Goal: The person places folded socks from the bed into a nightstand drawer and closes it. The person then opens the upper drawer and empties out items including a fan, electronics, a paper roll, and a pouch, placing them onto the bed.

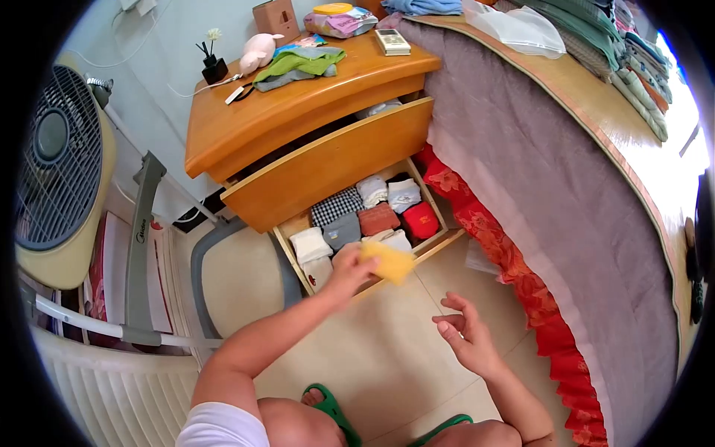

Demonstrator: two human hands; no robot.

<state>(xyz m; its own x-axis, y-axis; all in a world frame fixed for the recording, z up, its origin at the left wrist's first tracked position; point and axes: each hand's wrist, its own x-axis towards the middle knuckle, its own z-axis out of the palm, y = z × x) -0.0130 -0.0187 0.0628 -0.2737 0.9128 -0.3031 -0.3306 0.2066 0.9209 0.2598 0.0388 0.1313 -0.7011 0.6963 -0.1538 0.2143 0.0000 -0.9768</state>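
My left hand [351, 270] is closed on a yellow folded cloth [389, 264], holding it over the front edge of the low drawer [439, 205]. Whether the cloth is a garment I cannot tell. Folded clothes fill the drawer in rows: a black-and-white checked piece [337, 206], a grey one [342, 231], a rust-red one [378, 219], a bright red one [421, 220] and white ones [310, 244]. Part of the front row is hidden behind the yellow cloth and my hand. My right hand [468, 337] hangs above the floor to the right, fingers apart, with nothing in it.
An upper drawer [335, 164] juts out above the low one. On the wooden cabinet top [223, 127] lie a green cloth [302, 65] and a pink plush toy [261, 52]. A bed with a red frill [514, 298] borders the right; a fan [59, 164] stands left.
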